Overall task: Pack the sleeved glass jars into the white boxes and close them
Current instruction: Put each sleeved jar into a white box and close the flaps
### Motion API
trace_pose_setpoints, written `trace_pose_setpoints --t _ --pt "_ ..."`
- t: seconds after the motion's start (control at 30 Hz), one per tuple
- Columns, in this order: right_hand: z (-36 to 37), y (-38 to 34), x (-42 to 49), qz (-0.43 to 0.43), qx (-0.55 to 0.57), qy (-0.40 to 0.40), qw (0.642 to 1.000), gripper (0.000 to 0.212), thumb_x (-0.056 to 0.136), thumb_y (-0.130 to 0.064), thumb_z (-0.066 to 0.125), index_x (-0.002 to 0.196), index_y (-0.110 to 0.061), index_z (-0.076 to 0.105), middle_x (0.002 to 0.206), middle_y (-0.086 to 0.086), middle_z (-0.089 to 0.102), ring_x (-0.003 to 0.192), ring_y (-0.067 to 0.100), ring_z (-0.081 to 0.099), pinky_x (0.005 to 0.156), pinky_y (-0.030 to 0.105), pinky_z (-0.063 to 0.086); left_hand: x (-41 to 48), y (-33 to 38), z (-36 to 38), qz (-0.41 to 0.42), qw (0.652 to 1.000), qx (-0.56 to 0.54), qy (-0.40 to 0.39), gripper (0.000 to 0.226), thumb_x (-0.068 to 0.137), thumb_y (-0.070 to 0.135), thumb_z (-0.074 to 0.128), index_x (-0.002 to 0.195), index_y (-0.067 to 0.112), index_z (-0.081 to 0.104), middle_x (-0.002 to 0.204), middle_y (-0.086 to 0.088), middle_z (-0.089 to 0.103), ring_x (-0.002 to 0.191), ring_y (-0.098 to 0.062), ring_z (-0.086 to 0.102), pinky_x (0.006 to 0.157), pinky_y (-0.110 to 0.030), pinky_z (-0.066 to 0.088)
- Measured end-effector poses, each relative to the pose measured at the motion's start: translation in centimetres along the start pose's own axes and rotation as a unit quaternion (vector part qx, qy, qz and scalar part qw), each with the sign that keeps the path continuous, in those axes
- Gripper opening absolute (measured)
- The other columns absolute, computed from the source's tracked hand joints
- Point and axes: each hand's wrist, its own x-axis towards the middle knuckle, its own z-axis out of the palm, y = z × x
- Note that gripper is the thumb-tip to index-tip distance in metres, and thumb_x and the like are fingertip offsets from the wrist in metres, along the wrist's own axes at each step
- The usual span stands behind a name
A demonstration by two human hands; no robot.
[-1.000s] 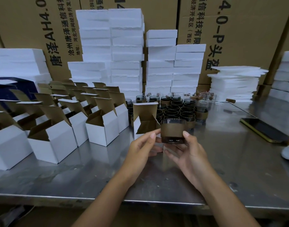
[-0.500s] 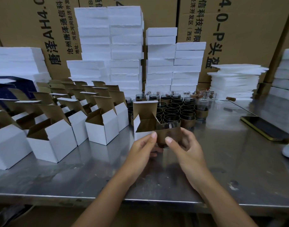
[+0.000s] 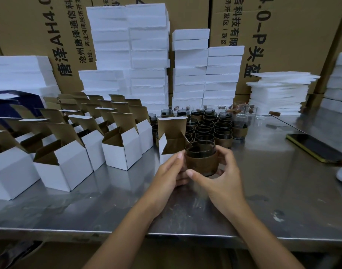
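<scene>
While left hand (image 3: 167, 172) and right hand (image 3: 223, 180) grip it, sleeved jar (image 3: 201, 162) between (rim up)

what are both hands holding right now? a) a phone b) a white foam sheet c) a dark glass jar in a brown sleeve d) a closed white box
c: the left hand and right hand both grip the dark glass jar with a brown cardboard sleeve.

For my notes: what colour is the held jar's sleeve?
The cardboard sleeve on the dark glass jar is plain brown; head view.
</scene>
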Motion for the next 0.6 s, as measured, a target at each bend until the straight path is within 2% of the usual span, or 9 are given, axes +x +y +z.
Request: trace_pose_setpoints --t 0.07,0.13,0.27,0.33,0.53,0.6 --pt "0.08 0.08 -0.03 -0.012 0.001 -0.005 1.000 0.069 0.058 -0.020 0.087 0.112 -0.037 0.047 0.115 -0.012 0.054 0.105 -0.011 0.051 0.080 0.002 0.041 -0.04 0.03 -0.04 0.014 1.000 0.002 -0.008 0.075 0.065 0.082 0.052 0.127 0.041 0.052 0.118 0.007 0.067 0.110 -0.013 0.063 0.093 -0.031 0.051" --pt "0.17 0.11 -0.03 -0.030 -0.001 -0.012 0.999 0.068 0.060 -0.016 0.086 0.111 -0.038 0.047 0.116 -0.011 0.055 0.109 -0.006 0.050 0.085 0.004 0.041 -0.19 0.17 -0.09 0.032 0.999 0.010 -0.010 0.076 0.063 0.082 0.055 0.129 0.043 0.050 0.118 0.005 0.067 0.107 -0.014 0.064 0.089 -0.029 0.053" --pt "0.15 0.17 -0.04 -0.042 0.024 -0.014 0.999 0.068 0.062 -0.011 0.085 0.113 -0.036 0.048 0.109 -0.021 0.058 0.107 -0.002 0.055 0.086 0.008 0.043 -0.52 0.54 -0.08 0.055 0.998 0.009 -0.019 0.052 0.073 0.058 0.068 0.121 0.049 0.054 0.114 0.006 0.069 0.106 -0.014 0.065 0.083 -0.025 0.054" --pt "0.14 0.21 -0.06 -0.049 0.016 -0.015 0.999 0.068 0.063 -0.010 0.085 0.112 -0.038 0.047 0.107 -0.026 0.057 0.105 -0.003 0.055 0.085 0.007 0.042 -0.66 0.76 0.00 0.061 0.998 0.005 -0.022 0.047 0.075 0.046 0.072 0.119 0.048 0.056 0.116 0.007 0.067 0.109 -0.013 0.063 0.083 -0.025 0.053" --pt "0.15 0.41 -0.04 -0.042 0.018 -0.013 0.999 0.068 0.062 -0.012 0.085 0.111 -0.039 0.047 0.106 -0.026 0.057 0.105 -0.004 0.055 0.085 0.007 0.042 -0.79 0.84 0.06 0.069 0.997 0.007 -0.015 0.043 0.076 0.041 0.071 0.116 0.050 0.058 0.115 0.011 0.067 0.105 -0.013 0.065 0.081 -0.025 0.053" --pt "0.19 0.45 -0.07 -0.028 0.026 -0.015 0.999 0.071 0.061 -0.014 0.086 0.115 -0.037 0.046 0.110 -0.023 0.058 0.107 -0.005 0.054 0.086 0.006 0.042 -0.79 0.86 0.10 0.068 0.998 0.013 -0.006 0.038 0.077 0.045 0.069 0.113 0.053 0.059 0.111 0.009 0.069 0.100 -0.015 0.067 0.079 -0.024 0.054"
